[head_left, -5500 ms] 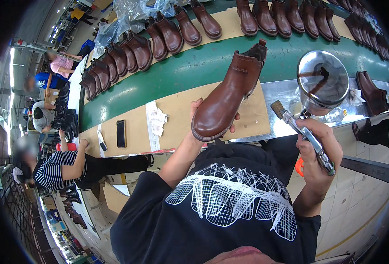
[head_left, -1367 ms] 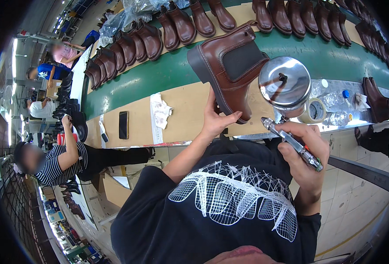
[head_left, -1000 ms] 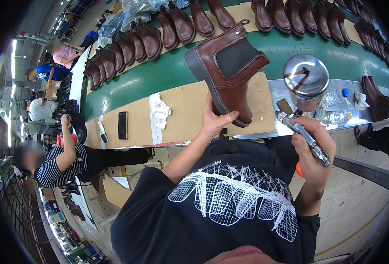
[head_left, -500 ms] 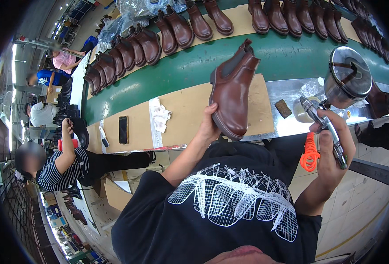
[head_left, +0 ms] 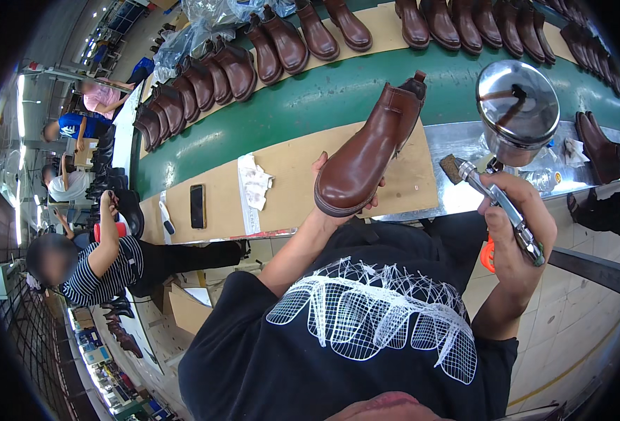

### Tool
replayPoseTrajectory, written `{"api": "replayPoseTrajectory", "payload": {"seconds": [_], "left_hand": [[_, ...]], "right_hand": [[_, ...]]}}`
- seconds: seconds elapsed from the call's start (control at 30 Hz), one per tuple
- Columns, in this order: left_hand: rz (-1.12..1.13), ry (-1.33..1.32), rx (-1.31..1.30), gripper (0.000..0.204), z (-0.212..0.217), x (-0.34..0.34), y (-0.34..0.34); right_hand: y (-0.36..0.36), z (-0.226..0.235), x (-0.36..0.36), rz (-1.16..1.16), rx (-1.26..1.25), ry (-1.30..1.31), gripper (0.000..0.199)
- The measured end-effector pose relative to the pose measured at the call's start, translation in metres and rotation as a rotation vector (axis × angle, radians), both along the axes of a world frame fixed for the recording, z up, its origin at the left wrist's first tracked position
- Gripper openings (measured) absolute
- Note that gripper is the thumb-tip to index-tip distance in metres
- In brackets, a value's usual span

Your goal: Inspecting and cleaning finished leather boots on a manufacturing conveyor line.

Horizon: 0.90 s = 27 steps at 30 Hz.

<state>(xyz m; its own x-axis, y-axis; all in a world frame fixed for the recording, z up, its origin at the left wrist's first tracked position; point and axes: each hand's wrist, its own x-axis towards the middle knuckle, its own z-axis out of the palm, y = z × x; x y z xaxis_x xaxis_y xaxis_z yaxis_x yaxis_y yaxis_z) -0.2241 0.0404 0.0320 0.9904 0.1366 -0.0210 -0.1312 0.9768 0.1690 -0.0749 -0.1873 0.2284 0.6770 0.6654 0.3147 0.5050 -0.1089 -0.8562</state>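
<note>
Bright, even indoor light, strong fisheye bending.
Ceiling tube lights (head_left: 21,105) glare at left; the round shiny metal cup (head_left: 517,105) reflects light; edges go dark and curved.

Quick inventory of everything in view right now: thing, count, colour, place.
ankle boot: one, brown, held up in left hand.
spray gun: one, silver with metal cup, in right hand.
row of boots: many, dark brown, along far side of belt.
conveyor belt: one, green.
cardboard sheet: one, tan, on bench.
phone: one, black, on cardboard.
crumpled rag: one, white, on cardboard.
co-worker: one, striped sleeve, seated left.
left hand: under boot.
right hand: gripping gun.
</note>
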Motion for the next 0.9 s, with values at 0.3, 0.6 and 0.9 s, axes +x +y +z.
{"api": "replayPoseTrajectory", "payload": {"seconds": [0.3,0.6,0.9], "left_hand": [[-0.048,0.09,-0.172,0.084,-0.012,-0.003,0.002],[-0.124,0.03,-0.325,0.045,-0.025,-0.006,0.008],[-0.108,-0.122,-0.221,0.073,-0.015,-0.002,-0.001]], "right_hand": [[-0.002,-0.009,-0.006,0.02,-0.028,0.024,0.031],[-0.006,-0.022,-0.011,0.134,-0.13,0.029,0.027],[-0.007,0.003,-0.004,0.004,0.015,0.036,0.035]]}}
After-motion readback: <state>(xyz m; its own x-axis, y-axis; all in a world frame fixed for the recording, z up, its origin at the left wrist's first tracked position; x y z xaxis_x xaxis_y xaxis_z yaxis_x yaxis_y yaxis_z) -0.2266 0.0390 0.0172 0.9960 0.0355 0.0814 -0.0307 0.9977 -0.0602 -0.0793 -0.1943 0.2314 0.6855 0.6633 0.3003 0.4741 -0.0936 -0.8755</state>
